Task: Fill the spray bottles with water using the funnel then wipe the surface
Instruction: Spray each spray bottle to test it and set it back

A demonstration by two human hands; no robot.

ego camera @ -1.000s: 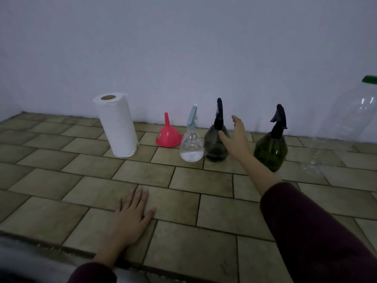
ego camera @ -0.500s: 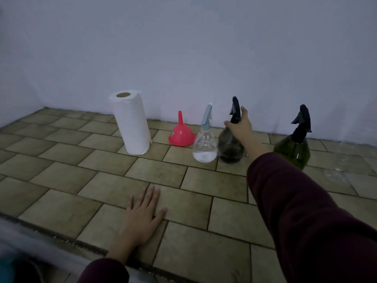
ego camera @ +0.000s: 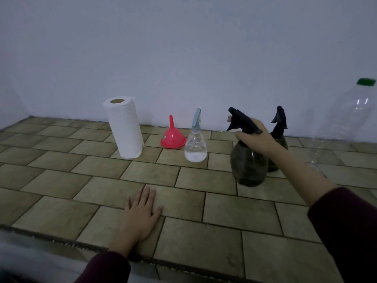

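This looks like a room in a home. The worktop point(ego camera: 61, 213) is covered in brown tiles and meets a plain white wall point(ego camera: 163, 58). A paper towel roll point(ego camera: 125, 129), spray bottles point(ego camera: 195, 149) and a red funnel point(ego camera: 173, 137) stand along the wall.

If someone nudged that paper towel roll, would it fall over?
Probably fairly easily: the paper towel roll stands tall on a narrow end and already looks tilted. It is likely light and soft, and once on its side it could roll across the tiles.
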